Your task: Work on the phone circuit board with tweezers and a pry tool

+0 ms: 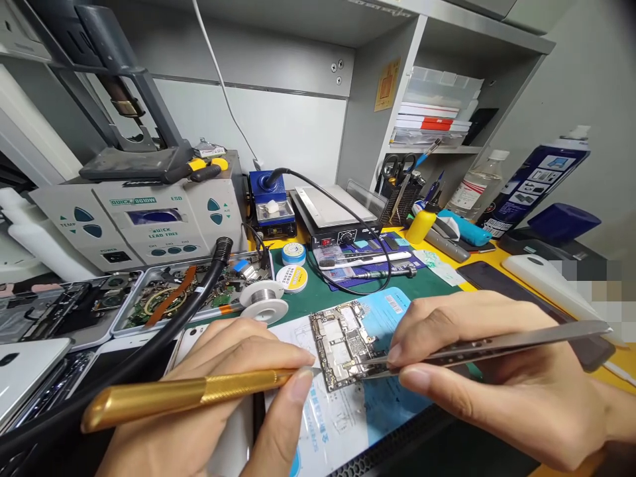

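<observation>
A phone circuit board (342, 344) lies on a blue and white printed sheet (322, 430) in front of me. My left hand (248, 391) is closed around a golden craft knife (199, 395), its thin blade pointing at the board's left edge. Whether the blade touches the board I cannot tell. On the other side, my right hand (481, 371) pinches metal tweezers (462, 349). Their tips reach over the lower right part of the board, near a small gold component. Fingers and tweezers hide part of the sheet's right side.
A spool of solder wire (263, 302) and two small round tins (293, 266) stand behind the board. A hot air station (144, 222) is at left, its black hose (163, 338) crossing low. Phones (491, 291) lie at right. A hot plate (335, 215) sits at the back.
</observation>
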The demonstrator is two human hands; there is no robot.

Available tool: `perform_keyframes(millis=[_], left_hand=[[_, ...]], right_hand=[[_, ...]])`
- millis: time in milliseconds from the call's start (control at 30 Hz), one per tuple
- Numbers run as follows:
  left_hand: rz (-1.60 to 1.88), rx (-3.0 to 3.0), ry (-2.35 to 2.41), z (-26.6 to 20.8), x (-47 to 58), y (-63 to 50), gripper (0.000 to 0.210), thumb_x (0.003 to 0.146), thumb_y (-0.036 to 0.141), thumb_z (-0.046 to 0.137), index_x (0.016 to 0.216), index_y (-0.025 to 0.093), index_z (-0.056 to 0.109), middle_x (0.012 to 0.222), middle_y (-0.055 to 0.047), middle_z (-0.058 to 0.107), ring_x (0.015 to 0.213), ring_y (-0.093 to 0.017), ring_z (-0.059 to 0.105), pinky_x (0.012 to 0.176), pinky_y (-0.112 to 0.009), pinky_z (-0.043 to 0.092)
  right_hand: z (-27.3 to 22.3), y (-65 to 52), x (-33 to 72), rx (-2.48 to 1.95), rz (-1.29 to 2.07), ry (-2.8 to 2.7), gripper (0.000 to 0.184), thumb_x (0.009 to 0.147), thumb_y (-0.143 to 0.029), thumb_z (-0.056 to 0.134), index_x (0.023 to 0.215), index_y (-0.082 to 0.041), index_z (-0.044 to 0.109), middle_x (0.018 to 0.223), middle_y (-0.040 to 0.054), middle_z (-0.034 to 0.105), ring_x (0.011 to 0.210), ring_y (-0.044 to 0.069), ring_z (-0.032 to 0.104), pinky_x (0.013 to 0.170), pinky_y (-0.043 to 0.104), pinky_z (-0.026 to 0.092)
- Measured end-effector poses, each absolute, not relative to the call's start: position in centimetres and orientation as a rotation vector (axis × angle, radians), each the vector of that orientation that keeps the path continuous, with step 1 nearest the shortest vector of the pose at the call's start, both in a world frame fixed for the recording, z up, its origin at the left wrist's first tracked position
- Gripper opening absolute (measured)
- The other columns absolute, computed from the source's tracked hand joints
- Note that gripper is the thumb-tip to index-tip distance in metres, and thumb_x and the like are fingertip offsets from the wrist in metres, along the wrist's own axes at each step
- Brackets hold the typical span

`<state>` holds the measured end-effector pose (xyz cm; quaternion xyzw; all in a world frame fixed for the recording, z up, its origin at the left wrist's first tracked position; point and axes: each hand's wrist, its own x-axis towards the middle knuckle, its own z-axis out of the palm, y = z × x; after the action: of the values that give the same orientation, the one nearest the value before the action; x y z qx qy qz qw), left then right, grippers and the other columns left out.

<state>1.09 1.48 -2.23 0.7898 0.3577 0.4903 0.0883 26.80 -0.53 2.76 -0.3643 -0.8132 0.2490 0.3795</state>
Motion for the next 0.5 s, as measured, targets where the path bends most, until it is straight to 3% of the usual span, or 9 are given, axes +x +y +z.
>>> perform_keyframes(millis=[133,333,500], left_hand=[[1.44,2.371,1.018,-1.8,1.2,1.4,0.016,0.093,0.019,0.059,0.099,0.031,0.069,0.084,0.007,0.075,0.082,-0.015,0.073,0.095,-0.03,0.059],[1.463,2.345,1.02,-1.2,1.5,1.0,0.02,0.09,0.013,0.063,0.098,0.03,0.069,0.085,0.009,0.074,0.081,-0.012,0.072,0.082,-0.026,0.057],[1.458,2.384,1.002,-1.1,1.5,1.0,0.02,0.091,0.011,0.061,0.098,0.029,0.066,0.083,0.008,0.072,0.081,-0.012,0.07,0.088,-0.027,0.054]], right_hand=[[2.9,-0.5,26.8,-0.874,0.653,-2.122,0.022,0.082,-0.002,0.072,0.097,-0.018,0.078,0.08,0.0036,0.079,0.067,0.014,0.071,0.061,0.024,0.056],[3.0,-0.5,26.6,-0.875,0.618,-2.131,0.022,0.083,-0.002,0.071,0.096,-0.018,0.077,0.079,0.0033,0.079,0.066,0.014,0.072,0.061,0.023,0.056],[3.1,-0.6,26.5,-0.884,0.611,-2.138,0.02,0.083,-0.001,0.071,0.093,-0.018,0.077,0.077,0.0029,0.079,0.066,0.013,0.071,0.062,0.023,0.056]])
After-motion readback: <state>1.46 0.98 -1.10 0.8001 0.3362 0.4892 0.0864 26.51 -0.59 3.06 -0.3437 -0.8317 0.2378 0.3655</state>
